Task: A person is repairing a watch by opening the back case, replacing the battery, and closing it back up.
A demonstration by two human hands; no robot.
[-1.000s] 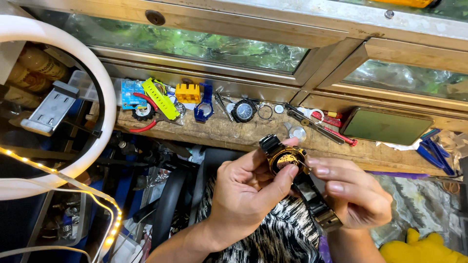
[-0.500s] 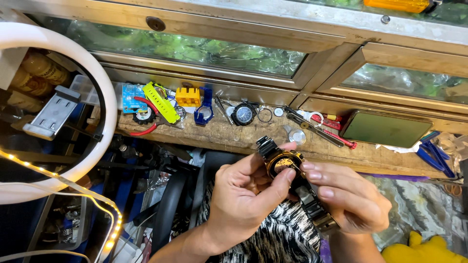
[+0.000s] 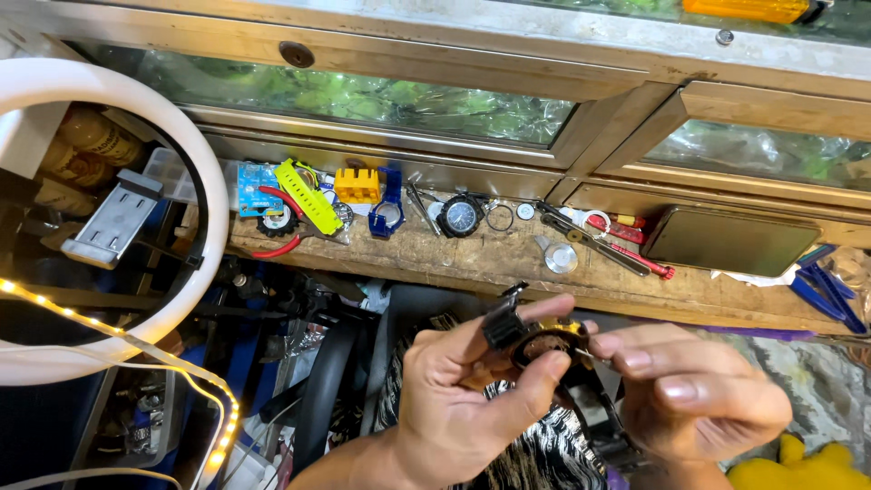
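Left hand (image 3: 458, 408) closed around a wristwatch (image 3: 543, 347), thumb pressed on the near rim of the gold-edged case, fingers curled under the dark band. Right hand (image 3: 699, 399) touching the same watch from the other side, index finger and thumb pinched narrow at the edge of the case; cannot tell whether anything thin sits between those fingertips. Watch held in the air between both hands, its opened back turned up, one dark strap end sticking up past the left fingers, the other trailing down below the right palm.

Beyond the hands, a worn wooden counter (image 3: 481, 263) with small things strewn along it. Straight ahead of the left hand, a black watch (image 3: 461, 216) lying flat, with a thin metal ring (image 3: 498, 218) just beside it. Further left, a blue watch holder (image 3: 387, 204), a yellow block (image 3: 357, 185) and a lime-green strap (image 3: 308, 195). Ahead of the right hand, a round metal case back (image 3: 561, 259), a red-handled screwdriver (image 3: 635, 259) and a dark phone (image 3: 730, 242) lying flat. Far to the left of the left hand, a white ring light (image 3: 195, 172) with a phone clamp (image 3: 113, 222) inside it.
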